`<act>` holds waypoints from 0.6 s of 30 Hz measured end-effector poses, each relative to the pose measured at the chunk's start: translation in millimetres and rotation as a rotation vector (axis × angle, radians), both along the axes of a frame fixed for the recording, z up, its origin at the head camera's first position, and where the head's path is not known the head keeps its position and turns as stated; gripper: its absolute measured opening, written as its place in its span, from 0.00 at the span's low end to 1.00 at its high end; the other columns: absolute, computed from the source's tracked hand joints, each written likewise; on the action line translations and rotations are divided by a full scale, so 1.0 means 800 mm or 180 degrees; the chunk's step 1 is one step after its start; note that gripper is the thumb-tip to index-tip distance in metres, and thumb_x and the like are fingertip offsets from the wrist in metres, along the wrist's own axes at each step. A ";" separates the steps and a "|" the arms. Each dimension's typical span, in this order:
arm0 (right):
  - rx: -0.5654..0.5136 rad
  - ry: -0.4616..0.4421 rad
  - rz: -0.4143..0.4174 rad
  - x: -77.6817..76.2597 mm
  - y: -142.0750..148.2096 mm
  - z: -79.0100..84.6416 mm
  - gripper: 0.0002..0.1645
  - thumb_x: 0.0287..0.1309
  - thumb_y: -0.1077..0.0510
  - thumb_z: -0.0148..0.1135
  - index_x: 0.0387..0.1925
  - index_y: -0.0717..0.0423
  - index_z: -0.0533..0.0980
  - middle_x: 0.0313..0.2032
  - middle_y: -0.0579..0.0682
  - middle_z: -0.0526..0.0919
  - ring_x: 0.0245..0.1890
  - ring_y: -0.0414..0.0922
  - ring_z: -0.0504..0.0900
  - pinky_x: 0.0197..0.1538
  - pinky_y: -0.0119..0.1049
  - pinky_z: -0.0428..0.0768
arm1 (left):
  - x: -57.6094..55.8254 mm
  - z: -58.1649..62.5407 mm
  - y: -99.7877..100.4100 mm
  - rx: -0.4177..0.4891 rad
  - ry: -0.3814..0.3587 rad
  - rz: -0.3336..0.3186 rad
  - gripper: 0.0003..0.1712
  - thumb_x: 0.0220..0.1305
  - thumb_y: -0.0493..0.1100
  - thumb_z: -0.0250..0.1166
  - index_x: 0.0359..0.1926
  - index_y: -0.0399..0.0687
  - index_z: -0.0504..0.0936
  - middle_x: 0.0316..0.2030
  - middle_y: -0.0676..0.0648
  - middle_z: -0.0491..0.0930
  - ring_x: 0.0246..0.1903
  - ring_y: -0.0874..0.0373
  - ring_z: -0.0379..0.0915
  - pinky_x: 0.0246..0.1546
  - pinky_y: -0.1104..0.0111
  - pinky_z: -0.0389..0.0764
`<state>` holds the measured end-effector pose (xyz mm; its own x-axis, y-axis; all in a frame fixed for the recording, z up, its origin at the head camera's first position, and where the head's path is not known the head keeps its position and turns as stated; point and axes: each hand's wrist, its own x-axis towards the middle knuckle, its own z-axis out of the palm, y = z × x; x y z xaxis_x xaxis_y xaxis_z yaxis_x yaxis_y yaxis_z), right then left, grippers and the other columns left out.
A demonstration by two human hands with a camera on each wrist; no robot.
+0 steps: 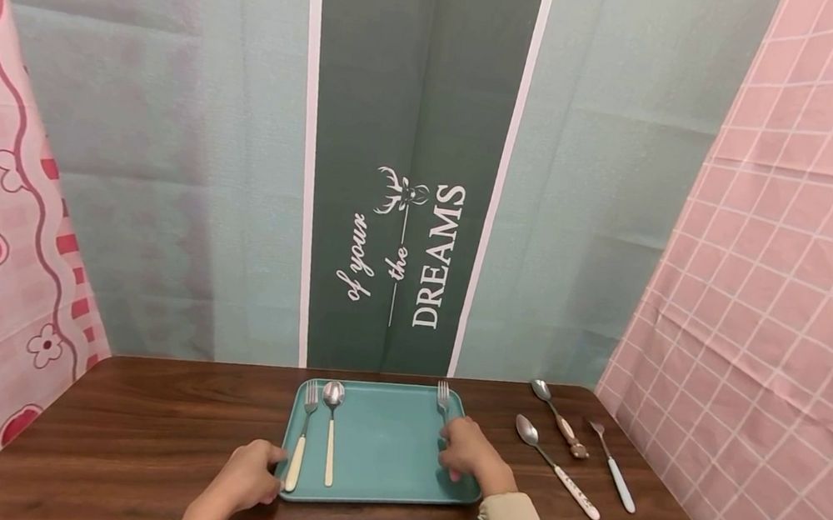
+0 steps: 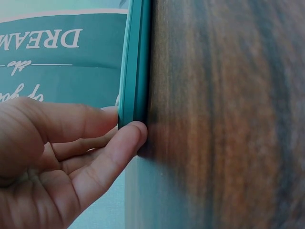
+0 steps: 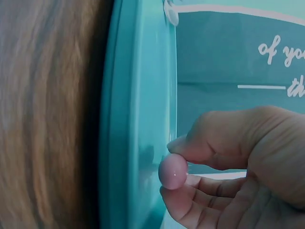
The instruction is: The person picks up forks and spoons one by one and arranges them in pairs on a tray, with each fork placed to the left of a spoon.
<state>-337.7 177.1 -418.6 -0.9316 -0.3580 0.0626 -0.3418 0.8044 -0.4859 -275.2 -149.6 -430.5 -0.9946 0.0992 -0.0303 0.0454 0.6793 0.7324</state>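
Observation:
A teal rectangular tray (image 1: 384, 441) lies on the wooden table. At its near left corner my left hand (image 1: 249, 472) pinches the edge; in the left wrist view a fingertip sits on either side of the tray's rim (image 2: 135, 57). Over the tray's right side, my right hand (image 1: 473, 454) holds a fork (image 1: 443, 398) by its handle. The rounded pink handle end (image 3: 173, 171) shows between thumb and fingers in the right wrist view. Along the tray's left side lie a cream-handled fork (image 1: 298, 454) and a cream-handled spoon (image 1: 330, 444), side by side.
To the right of the tray lie a spoon with a white patterned handle (image 1: 575, 491), a spoon with a brown figure on its end (image 1: 566, 429) and a fork with a pale blue handle (image 1: 619, 483). A printed curtain (image 1: 416, 109) hangs behind the table (image 1: 168, 412).

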 end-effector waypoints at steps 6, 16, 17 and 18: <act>0.0071 0.0016 0.0120 0.005 -0.017 -0.002 0.12 0.40 0.72 0.57 0.12 0.59 0.67 0.04 0.41 0.63 0.04 0.36 0.67 0.14 0.29 0.62 | 0.001 0.000 -0.001 0.0034 0.0014 -0.0011 0.24 0.43 0.24 0.62 0.47 0.24 0.77 0.34 0.36 0.76 0.17 0.59 0.71 0.21 0.68 0.73; 0.0347 0.0275 0.0291 0.009 -0.048 0.004 0.19 0.38 0.71 0.59 0.07 0.53 0.63 0.03 0.39 0.63 0.05 0.35 0.66 0.15 0.28 0.57 | 0.001 0.001 -0.003 0.0004 0.0001 -0.0014 0.24 0.42 0.25 0.62 0.47 0.24 0.77 0.33 0.38 0.76 0.16 0.59 0.71 0.21 0.68 0.72; 0.0379 0.0282 0.0308 0.010 -0.051 0.004 0.18 0.38 0.70 0.59 0.07 0.53 0.63 0.03 0.39 0.63 0.06 0.36 0.66 0.15 0.28 0.57 | 0.001 0.001 -0.003 0.0002 -0.0010 -0.0020 0.24 0.43 0.25 0.62 0.47 0.24 0.77 0.32 0.38 0.76 0.16 0.60 0.71 0.21 0.68 0.72; 0.0416 0.0296 0.0330 0.010 -0.055 0.005 0.18 0.38 0.70 0.60 0.07 0.53 0.63 0.03 0.39 0.63 0.06 0.36 0.66 0.15 0.28 0.58 | 0.001 0.001 -0.002 0.0006 -0.0023 -0.0018 0.24 0.43 0.25 0.62 0.47 0.24 0.77 0.33 0.38 0.76 0.16 0.60 0.71 0.21 0.68 0.72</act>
